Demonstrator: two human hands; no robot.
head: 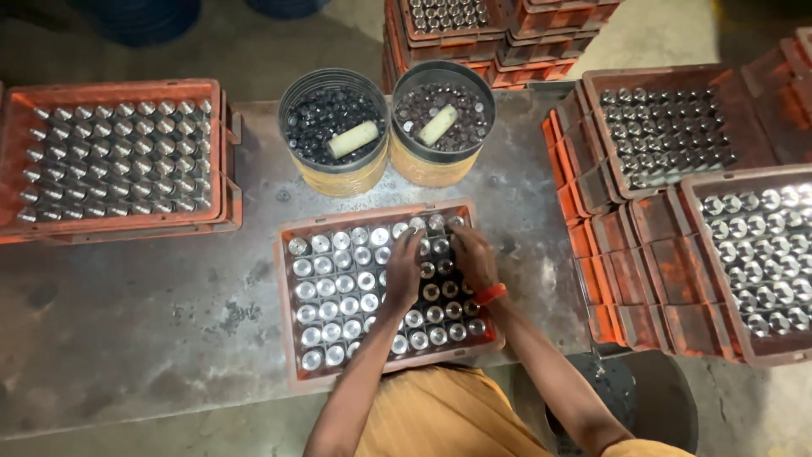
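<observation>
Carefully now: my left hand (404,272) and right hand (474,256) rest fingers-down on the metal pieces (338,288) in the orange tray (292,338); whether they pinch anything, I cannot tell. Best handle one upright piece at a time.

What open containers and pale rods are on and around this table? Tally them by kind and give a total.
Orange crates with metal parts showing: 5
Round tubs: 2
Pale cylinders lying in the tubs: 2
Total: 9
</observation>
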